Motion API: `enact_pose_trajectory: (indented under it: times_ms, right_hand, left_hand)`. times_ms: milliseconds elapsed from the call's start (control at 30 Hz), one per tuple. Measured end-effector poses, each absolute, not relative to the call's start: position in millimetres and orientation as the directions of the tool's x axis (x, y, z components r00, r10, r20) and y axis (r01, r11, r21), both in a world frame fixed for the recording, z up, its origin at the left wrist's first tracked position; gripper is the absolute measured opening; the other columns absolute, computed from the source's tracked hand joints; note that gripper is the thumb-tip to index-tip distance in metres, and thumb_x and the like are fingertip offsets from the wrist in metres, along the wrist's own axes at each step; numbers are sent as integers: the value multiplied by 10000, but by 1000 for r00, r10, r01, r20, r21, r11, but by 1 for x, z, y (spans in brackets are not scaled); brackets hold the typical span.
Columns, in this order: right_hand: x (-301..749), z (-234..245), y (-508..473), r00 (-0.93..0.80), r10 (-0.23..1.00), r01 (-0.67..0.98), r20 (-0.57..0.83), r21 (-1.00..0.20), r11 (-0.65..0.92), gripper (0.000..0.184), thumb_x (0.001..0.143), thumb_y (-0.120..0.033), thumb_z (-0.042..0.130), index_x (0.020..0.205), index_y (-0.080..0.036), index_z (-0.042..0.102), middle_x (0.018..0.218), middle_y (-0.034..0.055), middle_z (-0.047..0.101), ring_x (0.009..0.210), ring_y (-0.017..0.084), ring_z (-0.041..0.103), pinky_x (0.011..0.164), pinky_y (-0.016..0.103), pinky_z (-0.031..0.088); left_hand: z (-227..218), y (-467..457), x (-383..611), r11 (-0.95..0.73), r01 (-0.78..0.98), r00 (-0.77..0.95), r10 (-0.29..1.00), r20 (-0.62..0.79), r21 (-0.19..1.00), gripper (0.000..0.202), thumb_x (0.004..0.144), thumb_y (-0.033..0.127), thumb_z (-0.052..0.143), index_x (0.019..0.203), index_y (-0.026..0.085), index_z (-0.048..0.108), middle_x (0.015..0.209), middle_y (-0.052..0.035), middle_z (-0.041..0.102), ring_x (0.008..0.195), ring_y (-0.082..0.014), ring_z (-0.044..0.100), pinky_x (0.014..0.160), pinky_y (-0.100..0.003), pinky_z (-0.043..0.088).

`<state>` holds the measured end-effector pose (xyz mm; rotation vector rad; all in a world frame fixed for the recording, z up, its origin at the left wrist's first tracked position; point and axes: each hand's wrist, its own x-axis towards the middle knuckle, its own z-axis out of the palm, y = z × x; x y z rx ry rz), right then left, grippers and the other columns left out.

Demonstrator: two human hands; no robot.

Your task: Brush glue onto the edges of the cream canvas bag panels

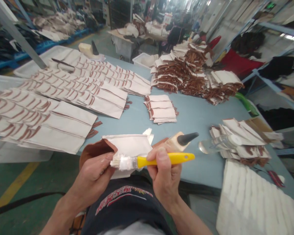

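My right hand (164, 169) is closed around the yellow handle of a paintbrush (170, 159). White paste coats its bristles, which point left and meet the edge of a brown and white piece (128, 145) at my left fingertips. That piece shows a pale flat face and a brown leather-like flap curling up on its left. My left hand (94, 171) pinches the piece near the bristles. Just beyond my right hand lies a pale bottle (174, 141) with a dark pointed tip. Part of the piece is hidden behind the brush and hands.
Overlapping rows of white pieces (73, 127) cover the table's left side. A small stack (161, 109) lies mid-table, with a large brown-edged pile (186, 71) behind. Rightward are a clear bottle (218, 143), more pieces (245, 130) and a white ribbed bundle (254, 199).
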<state>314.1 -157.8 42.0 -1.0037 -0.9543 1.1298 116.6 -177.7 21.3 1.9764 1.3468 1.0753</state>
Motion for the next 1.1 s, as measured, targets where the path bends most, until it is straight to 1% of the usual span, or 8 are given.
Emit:
enact_pose_trajectory:
  times_ms: [100, 200, 333, 500, 733, 800, 933, 1100]
  right_hand:
    - [315, 39, -159, 198, 977, -248, 78, -960, 127, 506, 1042, -592, 662, 702, -218, 676, 560, -75, 437, 407, 53, 242, 354, 184, 199]
    - [316, 38, -159, 291, 949, -215, 121, -958, 188, 526, 1020, -602, 684, 671, -211, 660, 596, -56, 506, 415, 45, 265, 356, 174, 219]
    - [310, 38, -156, 173, 982, -254, 72, -960, 115, 514, 1025, -604, 686, 703, -203, 682, 554, -73, 470, 401, 44, 281, 353, 159, 192]
    - [317, 41, -135, 304, 947, -301, 106, -932, 201, 487, 1006, -592, 691, 698, -217, 646, 504, -101, 386, 378, 52, 268, 352, 161, 222]
    - [329, 38, -142, 191, 900, -234, 393, -872, 430, 423, 1115, -485, 612, 785, -235, 700, 507, -95, 441, 360, 63, 297, 363, 188, 229]
    - [326, 35, -142, 130, 846, -123, 516, -839, 531, 408, 1133, -469, 576, 821, -246, 716, 528, -84, 480, 365, 75, 328, 382, 215, 282]
    - [323, 32, -130, -17, 647, 69, 762, -645, 761, 361, 1146, -423, 554, 872, -265, 729, 576, -54, 577, 446, 109, 493, 509, 262, 456]
    - [332, 28, -131, 16, 698, 66, 716, -697, 714, 303, 1150, -419, 553, 954, -267, 727, 604, -51, 606, 458, 125, 520, 501, 278, 447]
  left_hand:
    - [18, -178, 114, -381, 518, 201, 924, 324, 766, 290, 1015, 169, 577, 932, 210, 852, 896, -75, 885, 736, -216, 820, 753, -222, 615]
    - [16, -178, 113, -357, 541, 173, 933, 315, 761, 282, 1023, 197, 593, 935, 198, 861, 865, -70, 884, 716, -209, 816, 752, -213, 617]
    - [16, -176, 114, -330, 519, 156, 943, 293, 788, 309, 1011, 229, 564, 910, 190, 853, 799, -51, 857, 656, -194, 775, 712, -223, 613]
    - [27, -167, 115, -76, 466, 20, 997, 75, 881, 281, 981, 377, 648, 917, 190, 847, 731, -16, 783, 659, -201, 706, 655, -243, 582]
    - [37, -154, 113, 225, 59, 68, 971, -228, 973, 306, 843, 469, 862, 951, 183, 853, 794, -30, 813, 719, -210, 704, 640, -234, 559]
    - [37, -156, 114, 300, -46, 97, 951, -295, 953, 340, 796, 459, 919, 988, 184, 863, 781, -22, 808, 675, -193, 680, 602, -225, 546]
    - [39, -162, 120, 402, -174, 131, 914, -383, 899, 394, 732, 429, 982, 1023, 187, 873, 702, 6, 771, 648, -180, 676, 588, -211, 549]
    - [40, -167, 122, 448, -267, 153, 894, -422, 853, 402, 727, 419, 983, 1046, 196, 882, 730, -9, 793, 680, -196, 729, 624, -220, 579]
